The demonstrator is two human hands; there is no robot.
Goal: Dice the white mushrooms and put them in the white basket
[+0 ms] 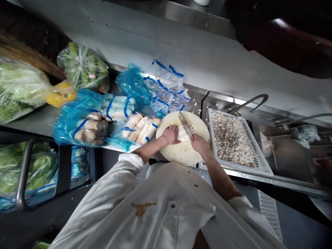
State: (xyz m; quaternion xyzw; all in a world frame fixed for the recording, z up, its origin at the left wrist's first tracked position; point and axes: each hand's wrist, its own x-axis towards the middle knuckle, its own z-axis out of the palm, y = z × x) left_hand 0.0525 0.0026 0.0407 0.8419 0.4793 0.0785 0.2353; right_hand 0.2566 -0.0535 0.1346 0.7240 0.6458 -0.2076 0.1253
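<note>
On the round white cutting board (178, 155) lies pale, sliced king oyster mushroom (182, 134). My left hand (171, 135) rests on its left end, fingers curled and pressing it to the board. In my right hand (199, 142) is the handle of a cleaver (184, 121), its blade slanting up and left over the mushroom's right part. Small pale bits are scattered around the blade. Whole king oyster mushrooms (145, 128) with blue tape bands lie in an opened bag just left of the board.
A white perforated basket (259, 162) of chopped mushroom sits over the sink at right, near a curved faucet (256, 102). Bagged mushrooms (89, 129), crumpled plastic bags (166, 86) and bagged greens (83, 69) occupy the left counter. A large dark wok (282, 41) overhangs the upper right.
</note>
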